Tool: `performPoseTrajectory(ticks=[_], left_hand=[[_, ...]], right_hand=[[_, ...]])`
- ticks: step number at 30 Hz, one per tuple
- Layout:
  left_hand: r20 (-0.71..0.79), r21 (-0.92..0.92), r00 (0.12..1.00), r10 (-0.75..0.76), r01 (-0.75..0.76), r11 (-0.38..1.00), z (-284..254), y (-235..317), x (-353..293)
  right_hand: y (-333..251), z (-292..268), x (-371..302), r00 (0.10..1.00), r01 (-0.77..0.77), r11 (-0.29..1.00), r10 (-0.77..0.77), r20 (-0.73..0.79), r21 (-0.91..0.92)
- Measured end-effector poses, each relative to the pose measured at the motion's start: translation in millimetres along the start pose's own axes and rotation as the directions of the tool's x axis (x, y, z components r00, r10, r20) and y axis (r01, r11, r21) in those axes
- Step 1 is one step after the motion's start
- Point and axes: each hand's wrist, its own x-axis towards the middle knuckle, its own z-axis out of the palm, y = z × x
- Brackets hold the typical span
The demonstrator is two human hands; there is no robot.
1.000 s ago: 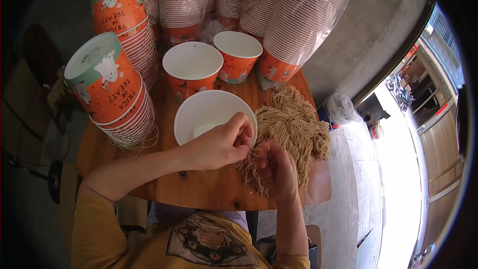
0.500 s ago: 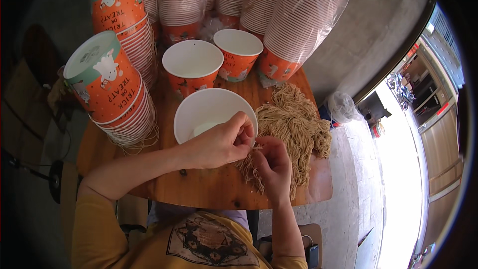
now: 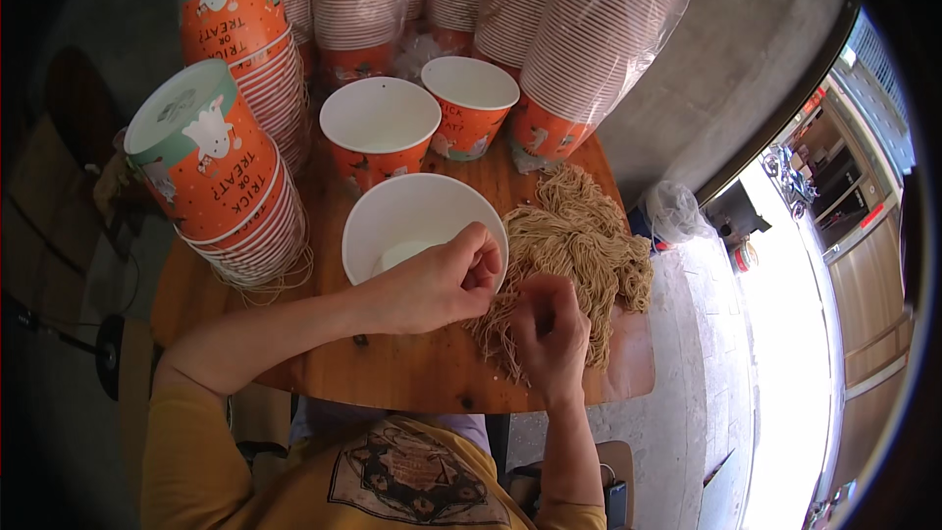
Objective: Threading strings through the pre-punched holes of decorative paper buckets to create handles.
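Note:
A white-lined paper cup (image 3: 378, 221) with a wide mouth stands tilted toward me at the middle of the table. Its right rim meets my left hand (image 3: 446, 280), whose fingers are closed in a pinch; what lies between them is hidden. Just right of it, my right hand (image 3: 554, 334) is pinched too, slightly blurred, with a thin strand of beige cord by its fingertips. Beneath and behind that hand spreads a loose heap of beige cords (image 3: 574, 245).
Two orange cups (image 3: 380, 118) stand upright beyond the near one. Upside-down stacks of orange cups (image 3: 211, 172) with cord loops rise at left. Plastic-wrapped cup stacks (image 3: 599, 29) line the back. The wooden table (image 3: 392, 373) has a rounded front edge.
My right hand has shifted a little right, away from the left hand, and turned slightly. My left hand and the cup have stayed nearly still.

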Motion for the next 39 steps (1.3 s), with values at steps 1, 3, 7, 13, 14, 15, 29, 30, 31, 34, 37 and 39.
performPoseTrajectory(ticks=[1,3,7,13,14,15,29,30,31,34,37,39], left_hand=[[0.004,-0.003,1.0,0.013,-0.013,1.0,0,0,0],[0.005,-0.03,1.0,0.009,-0.009,1.0,-1,-1,0],[0.011,-0.062,1.0,-0.001,0.002,0.998,-1,3,1],[0.018,-0.047,1.0,0.008,-0.007,0.999,0,5,0],[0.017,-0.048,1.0,0.007,-0.006,0.999,0,5,1],[0.013,-0.063,1.0,0.0,0.001,0.998,0,4,1],[0.022,0.059,0.999,0.047,-0.048,0.997,-4,6,-3],[0.03,0.051,0.999,0.028,-0.029,0.998,-4,8,-4],[0.034,0.044,0.999,0.009,-0.01,0.999,-3,9,-4],[0.056,0.05,0.998,0.018,-0.021,0.999,1,5,-3],[0.073,0.092,0.997,-0.013,0.006,0.996,2,3,-3],[0.089,0.131,0.996,-0.027,0.015,0.991,2,3,-4]], right_hand=[[-2,0,-1,1.0,-0.001,1.0,0.001,0.0,-0.001],[-7,2,-1,0.996,-0.074,0.994,0.07,0.053,0.076],[-2,10,-1,0.999,0.042,0.994,-0.043,0.008,0.1],[4,12,-5,0.98,0.152,0.988,-0.155,-0.127,-0.029],[5,11,-5,0.982,0.123,0.992,-0.122,-0.141,0.0],[6,11,-5,0.984,0.094,0.995,-0.088,-0.155,0.03],[9,18,-14,0.991,-0.112,0.971,0.124,-0.043,0.213],[9,19,-14,0.984,-0.162,0.943,0.178,-0.028,0.291],[8,19,-15,0.984,-0.163,0.942,0.178,-0.026,0.293],[6,19,-15,0.967,-0.236,0.887,0.254,0.007,0.397],[4,19,-14,0.962,-0.259,0.876,0.271,0.029,0.407],[4,18,-15,0.954,-0.29,0.86,0.294,0.056,0.421]])
